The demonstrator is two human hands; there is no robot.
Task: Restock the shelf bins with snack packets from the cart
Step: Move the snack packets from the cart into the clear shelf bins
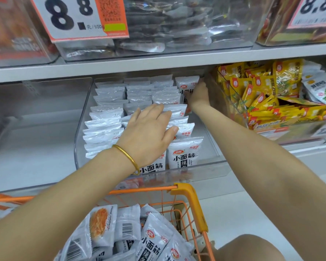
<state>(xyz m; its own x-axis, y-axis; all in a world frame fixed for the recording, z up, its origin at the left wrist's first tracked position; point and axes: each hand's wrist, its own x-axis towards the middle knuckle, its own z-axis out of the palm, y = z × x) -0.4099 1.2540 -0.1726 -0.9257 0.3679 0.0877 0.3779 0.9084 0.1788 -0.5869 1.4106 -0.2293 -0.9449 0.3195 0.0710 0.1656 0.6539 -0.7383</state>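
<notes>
A clear shelf bin (79, 136) holds three rows of upright white snack packets (105, 117). My left hand (149, 132), with a gold bangle on its wrist, lies flat with straight fingers on top of the middle row. My right hand (199, 95) reaches to the bin's far right corner and holds a white packet (185, 87) there; its fingers are partly hidden. Below, the orange cart (190, 194) carries a heap of the same white packets (154, 240).
A bin of yellow packets (262, 91) stands to the right, its clear wall close to my right wrist. To the left sits a clear bin (38, 113). The upper shelf (158, 63) overhangs, with bins and 8.8 price tags (79, 17).
</notes>
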